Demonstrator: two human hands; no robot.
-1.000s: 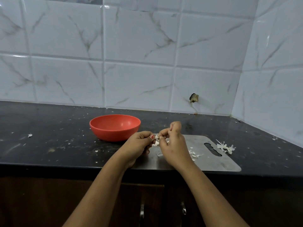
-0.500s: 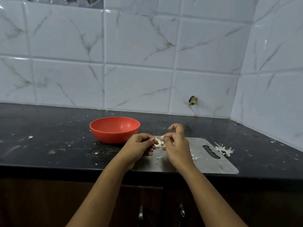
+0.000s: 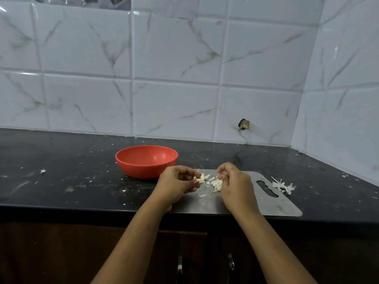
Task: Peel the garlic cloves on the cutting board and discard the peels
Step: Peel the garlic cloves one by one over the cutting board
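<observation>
Peeling is in hand: the left hand (image 3: 178, 184) pinches a garlic clove (image 3: 200, 178) above the cutting board (image 3: 287, 208), and the right hand (image 3: 235, 186) pinches loose peel (image 3: 217, 183) just beside it. Judging by this, the next move calls for dropping that peel clear, then stripping what skin remains.

Both forearms reach forward side by side, bare to the elbow. The left hand (image 3: 176, 185) curls its fingers inward in a loose pinch, while the right hand (image 3: 235, 185) is half-closed, knuckles up, fingertips bunched toward the left.
</observation>
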